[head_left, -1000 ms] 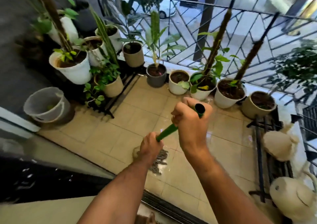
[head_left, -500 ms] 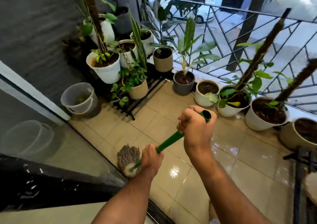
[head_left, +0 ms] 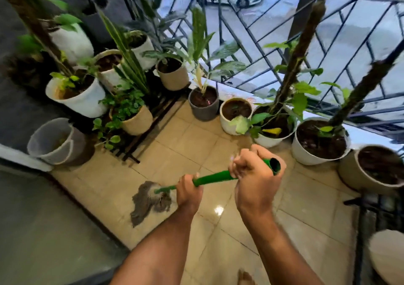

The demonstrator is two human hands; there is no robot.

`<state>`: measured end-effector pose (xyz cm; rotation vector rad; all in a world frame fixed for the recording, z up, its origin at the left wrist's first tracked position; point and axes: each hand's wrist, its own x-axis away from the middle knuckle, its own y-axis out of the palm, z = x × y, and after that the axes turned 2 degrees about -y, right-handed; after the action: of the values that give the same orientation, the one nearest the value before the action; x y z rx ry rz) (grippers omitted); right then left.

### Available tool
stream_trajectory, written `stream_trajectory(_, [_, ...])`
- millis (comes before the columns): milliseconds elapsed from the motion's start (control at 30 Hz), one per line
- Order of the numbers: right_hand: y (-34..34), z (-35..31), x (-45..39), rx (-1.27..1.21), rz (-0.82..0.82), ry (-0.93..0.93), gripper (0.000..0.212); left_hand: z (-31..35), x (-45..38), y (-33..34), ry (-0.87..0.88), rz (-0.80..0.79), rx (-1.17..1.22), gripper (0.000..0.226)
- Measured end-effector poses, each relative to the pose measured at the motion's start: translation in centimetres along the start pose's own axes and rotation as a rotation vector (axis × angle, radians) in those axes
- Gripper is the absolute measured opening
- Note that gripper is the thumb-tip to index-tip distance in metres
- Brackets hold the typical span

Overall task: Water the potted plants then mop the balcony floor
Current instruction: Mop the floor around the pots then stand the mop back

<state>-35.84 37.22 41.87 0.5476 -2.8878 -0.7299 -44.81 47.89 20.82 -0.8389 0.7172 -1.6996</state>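
A green mop handle [head_left: 213,178] slants down to a grey string mop head [head_left: 147,201] lying on the beige tiled balcony floor [head_left: 179,151] beside the sliding door track. My left hand [head_left: 189,192] grips the handle low down, and my right hand [head_left: 255,175] is wrapped around its top end. Several potted plants line the railing, among them a grey pot [head_left: 203,105] and white pots [head_left: 236,115] [head_left: 320,141]. More pots [head_left: 76,94] crowd a black rack at the left.
A translucent bucket [head_left: 54,141] stands by the wall at left. A black metal railing [head_left: 273,44] borders the far side. A black stand [head_left: 363,223] with a cream pot [head_left: 387,254] is at the right. The tiles shine wet near my hands. A bare foot [head_left: 246,278] shows at the bottom.
The mop head has swept left and forward along the door track, and its strands now trail out. Both hands stayed on the handle. The view has turned slightly back to the right.
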Motion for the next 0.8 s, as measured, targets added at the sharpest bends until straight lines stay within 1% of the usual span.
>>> stream_trajectory(100, [-3.1, -0.2, -3.1, 0.012, 0.033, -0.063, 0.036, 4.0, -1.3, 3.3, 0.042, -0.046, 0.014, 0.031])
stream_trajectory(167, [-4.7, -0.6, -4.6, 0.031, 0.061, -0.11, 0.036, 6.8, -2.0, 5.2, 0.054, -0.138, -0.006, 0.036])
stream_trajectory(267, [-6.7, -1.7, -6.3, 0.048, 0.104, -0.183, 0.03, 10.8, -2.3, 7.4, 0.144, -0.234, 0.015, 0.038])
stream_trajectory(367, [-8.5, -2.9, -7.4, 0.071, 0.135, -0.257, 0.038, 14.5, -1.8, 9.1, 0.212, -0.349, -0.001, 0.04])
stream_trajectory(467, [-10.1, -3.8, -7.8, 0.064, 0.158, -0.309, 0.04, 17.2, -0.7, 10.1, 0.267, -0.435, -0.044, 0.043])
stream_trajectory(567, [-11.0, -4.3, -7.0, 0.022, 0.192, -0.377, 0.033, 18.1, 0.2, 10.3, 0.364, -0.524, -0.139, 0.041])
stream_trajectory(667, [-10.9, -3.8, -5.6, -0.005, 0.175, -0.392, 0.029, 17.3, -0.1, 9.7, 0.45, -0.55, -0.293, 0.042])
stream_trajectory(733, [-10.3, -3.1, -4.6, -0.017, 0.136, -0.36, 0.029, 15.8, -0.6, 8.7, 0.443, -0.55, -0.325, 0.04])
stream_trajectory(800, [-9.1, -2.3, -3.8, 0.003, 0.096, -0.323, 0.028, 13.7, -1.3, 7.4, 0.395, -0.52, -0.291, 0.035])
